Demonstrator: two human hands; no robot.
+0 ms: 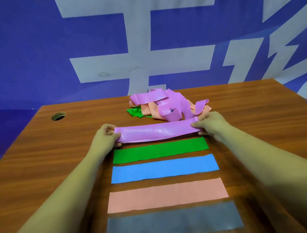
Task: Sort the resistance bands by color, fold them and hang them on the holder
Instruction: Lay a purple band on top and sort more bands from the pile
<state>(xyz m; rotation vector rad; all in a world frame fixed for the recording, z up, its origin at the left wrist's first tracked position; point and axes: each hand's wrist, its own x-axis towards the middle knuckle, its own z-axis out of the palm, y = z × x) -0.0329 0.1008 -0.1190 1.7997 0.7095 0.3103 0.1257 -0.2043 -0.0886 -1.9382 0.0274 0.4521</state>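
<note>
Wooden table (40,167), round hole (58,116) at far left. Laid flat in column: green band (160,150), blue band (164,168), pink band (167,195), grey band (172,224). Tangled pile (164,105) at far edge.

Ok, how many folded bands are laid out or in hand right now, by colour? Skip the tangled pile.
Purple band: 1, held at its ends by the left hand and right hand
Green band: 1
Blue band: 1
Pink band: 1
Grey band: 1
Total: 5

We see a brown wood-grain table (37,148) with a round cable hole (58,116), set against a blue wall (17,55) bearing large pale-grey characters (141,64).
</note>
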